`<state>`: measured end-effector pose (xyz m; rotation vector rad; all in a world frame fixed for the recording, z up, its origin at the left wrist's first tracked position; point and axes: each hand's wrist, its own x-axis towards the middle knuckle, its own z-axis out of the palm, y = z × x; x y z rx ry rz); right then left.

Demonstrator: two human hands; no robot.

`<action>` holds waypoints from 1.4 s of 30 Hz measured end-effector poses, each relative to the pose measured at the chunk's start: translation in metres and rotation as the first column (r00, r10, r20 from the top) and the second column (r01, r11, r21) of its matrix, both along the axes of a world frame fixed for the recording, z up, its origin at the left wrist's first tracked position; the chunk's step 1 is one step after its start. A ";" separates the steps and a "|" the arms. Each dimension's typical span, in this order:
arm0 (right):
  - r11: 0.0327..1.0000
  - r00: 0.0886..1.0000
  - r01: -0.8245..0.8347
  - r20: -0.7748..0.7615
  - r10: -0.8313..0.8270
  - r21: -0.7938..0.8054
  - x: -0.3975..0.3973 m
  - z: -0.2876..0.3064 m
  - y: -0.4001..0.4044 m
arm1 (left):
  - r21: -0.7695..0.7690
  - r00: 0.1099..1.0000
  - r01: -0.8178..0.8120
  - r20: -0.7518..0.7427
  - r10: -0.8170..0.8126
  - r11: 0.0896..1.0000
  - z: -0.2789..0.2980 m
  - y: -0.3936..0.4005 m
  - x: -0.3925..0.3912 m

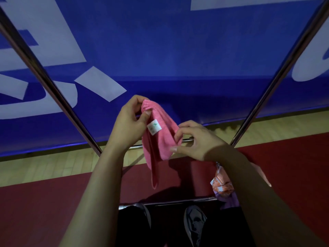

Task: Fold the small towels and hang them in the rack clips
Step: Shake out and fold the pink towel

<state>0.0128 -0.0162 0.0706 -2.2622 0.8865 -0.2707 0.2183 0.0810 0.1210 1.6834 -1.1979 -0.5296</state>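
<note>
My shoes (195,221) below grip | left hand (128,125) pinches pink towel (160,139) top edge | right hand (197,139) pinches side fold | towel hangs between; soft, light, limp: I'd take corners.

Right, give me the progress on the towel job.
Done: nothing shows as hung; no clip is in view. In hand: the pink towel hangs bunched between both hands, left hand pinching its top, right hand its side edge. Left: finish folding and clip it; an orange patterned cloth waits below.
</note>
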 end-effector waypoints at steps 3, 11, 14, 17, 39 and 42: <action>0.998 0.997 -0.063 -0.045 0.063 -0.017 0.005 -0.001 0.005 | 0.001 1.000 0.001 0.014 -0.001 1.000 0.000 0.001 0.001; 0.983 0.938 -0.181 -0.303 0.167 -0.019 0.015 0.008 0.018 | 0.020 1.000 -0.008 -0.001 0.008 1.000 -0.004 0.003 0.006; 0.993 0.954 -0.116 -0.278 0.114 0.010 0.014 0.010 0.018 | 0.031 0.999 -0.044 0.006 0.044 0.999 -0.006 0.002 0.012; 0.992 0.985 0.005 -0.171 0.017 0.129 0.013 0.013 0.016 | 0.030 0.994 -0.104 0.017 0.104 0.994 -0.008 0.003 0.020; 0.984 0.968 -0.136 -0.227 0.107 -0.114 0.023 0.038 0.036 | 0.203 0.963 -0.268 0.024 0.269 0.942 -0.021 0.012 0.051; 0.976 0.979 -0.114 -0.189 0.079 -0.185 0.022 0.039 0.038 | 0.220 0.963 -0.270 0.059 0.264 0.937 -0.021 0.016 0.056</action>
